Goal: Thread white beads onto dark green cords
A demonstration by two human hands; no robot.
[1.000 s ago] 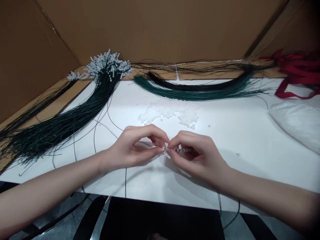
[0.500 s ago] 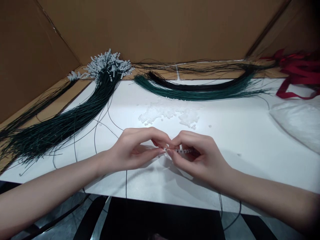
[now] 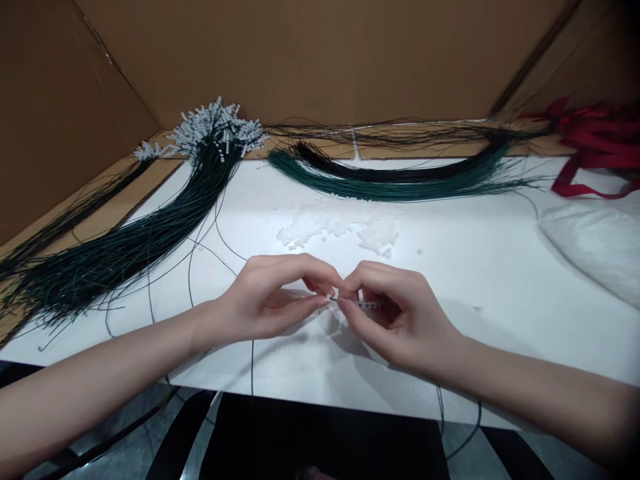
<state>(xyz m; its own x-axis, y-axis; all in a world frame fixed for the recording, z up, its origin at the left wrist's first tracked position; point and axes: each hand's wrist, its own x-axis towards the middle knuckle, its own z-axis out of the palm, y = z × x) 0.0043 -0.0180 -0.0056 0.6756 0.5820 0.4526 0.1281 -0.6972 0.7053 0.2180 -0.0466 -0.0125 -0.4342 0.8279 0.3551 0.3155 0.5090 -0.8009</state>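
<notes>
My right hand point(image 3: 395, 303) pinches a thin dark wire strung with small white beads point(image 3: 370, 305); the beaded part runs back under its curled fingers. My left hand point(image 3: 285, 293) is closed too, thumb and forefinger meeting around a tiny white bead point(image 3: 329, 297) at the bare dark end of the wire. The fingertips of both hands nearly touch, just above the white board point(image 3: 310, 367). Whether the wire end passes through that bead is too small to tell. A loose pile of white beads point(image 3: 340, 223) lies beyond my hands.
At the left lies a thick bundle of green wires point(image 3: 150, 227) with white beaded tips point(image 3: 220, 130). Behind the pile, a curved bundle of green and black wires point(image 3: 400, 187) stretches across. Red ribbon point(image 3: 600, 147) and a clear plastic bag point(image 3: 595, 233) sit right. Cardboard walls point(image 3: 320, 60) enclose the back.
My right fingertips have shifted slightly along the wire, and a short bare stretch of its dark end now shows between the two hands. Everything else stays put.
</notes>
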